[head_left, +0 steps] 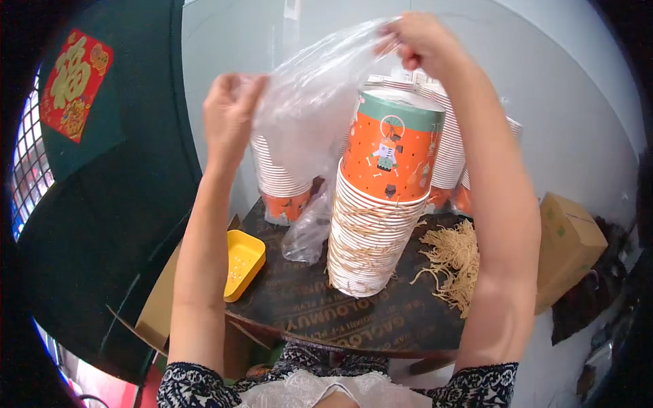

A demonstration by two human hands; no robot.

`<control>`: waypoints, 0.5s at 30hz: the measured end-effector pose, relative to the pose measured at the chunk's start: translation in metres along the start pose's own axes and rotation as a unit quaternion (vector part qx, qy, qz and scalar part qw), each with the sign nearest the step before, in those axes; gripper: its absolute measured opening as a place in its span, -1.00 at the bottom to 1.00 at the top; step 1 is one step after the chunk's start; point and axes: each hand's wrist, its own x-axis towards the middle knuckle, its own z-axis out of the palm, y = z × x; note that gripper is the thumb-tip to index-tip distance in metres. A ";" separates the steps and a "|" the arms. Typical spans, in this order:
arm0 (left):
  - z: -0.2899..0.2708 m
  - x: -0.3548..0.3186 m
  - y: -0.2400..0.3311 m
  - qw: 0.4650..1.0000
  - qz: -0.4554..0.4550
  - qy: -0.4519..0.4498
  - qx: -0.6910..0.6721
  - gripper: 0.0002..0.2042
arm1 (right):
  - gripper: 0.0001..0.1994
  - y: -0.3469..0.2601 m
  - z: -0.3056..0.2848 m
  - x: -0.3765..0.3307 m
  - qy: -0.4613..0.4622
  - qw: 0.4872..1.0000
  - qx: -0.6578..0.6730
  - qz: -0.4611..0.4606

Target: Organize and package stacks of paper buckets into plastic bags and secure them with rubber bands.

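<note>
Both my hands are raised and pinch a clear plastic bag (309,102) that hangs open over a tall stack of paper cups (377,211). My left hand (228,112) grips the bag's left edge. My right hand (418,41) grips its right edge above the stack. The top cup is orange with a green rim and a cartoon print; the cups below show as white rims. The stack stands on a dark board (340,313) in front of me. The bag's lower end trails down to the board left of the stack.
More cup stacks (279,180) stand behind against the pale wall, some at the right (452,156). A yellow tray (241,262) sits at the board's left edge. Pale straw-like fibres (452,262) lie right of the stack. A cardboard box (568,245) is at right.
</note>
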 end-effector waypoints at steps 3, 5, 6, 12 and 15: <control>0.016 -0.004 -0.013 0.961 0.143 -0.097 0.216 -0.77 | -0.84 0.005 -0.019 -0.009 -0.027 0.992 0.122 0.002; 0.040 0.012 -0.034 0.941 0.218 -0.041 0.257 -0.85 | -0.72 0.014 -0.023 0.002 0.040 0.965 0.258 -0.033; 0.050 0.011 -0.042 0.926 0.246 -0.019 0.285 -0.88 | -0.71 0.024 -0.018 0.000 0.051 0.946 0.319 -0.036; 0.122 0.001 -0.064 0.936 0.200 -0.154 0.247 -0.74 | -0.69 0.121 -0.030 0.003 0.082 0.910 0.395 -0.098; 0.132 -0.020 -0.104 0.918 0.145 -0.326 0.172 -0.70 | -0.73 0.183 -0.021 -0.031 0.068 0.989 0.116 -0.067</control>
